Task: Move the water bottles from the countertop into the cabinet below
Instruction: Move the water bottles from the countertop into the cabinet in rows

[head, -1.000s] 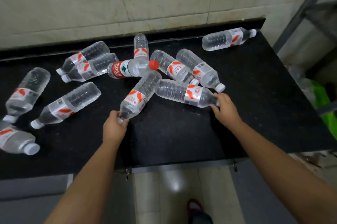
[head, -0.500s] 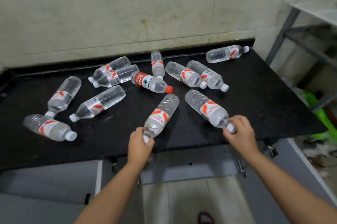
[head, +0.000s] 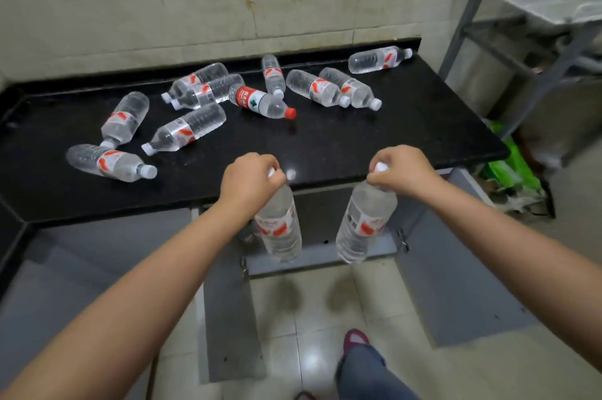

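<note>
The left hand (head: 249, 176) is gripping the cap end of one water bottle (head: 280, 226), and the right hand (head: 402, 169) is gripping the cap end of another bottle (head: 363, 223). Both bottles are hanging neck-up just in front of the countertop's (head: 374, 142) front edge, above the open cabinet (head: 321, 253). The remaining bottles are lying toward the countertop's back and left edges, a red-capped bottle (head: 260, 102) among them.

2 clear bottles (head: 282, 230) hanging upright, 10 lying on countertop (head: 391, 139)

Grey metal rack (head: 508, 50), green bag (head: 518, 165)
</note>
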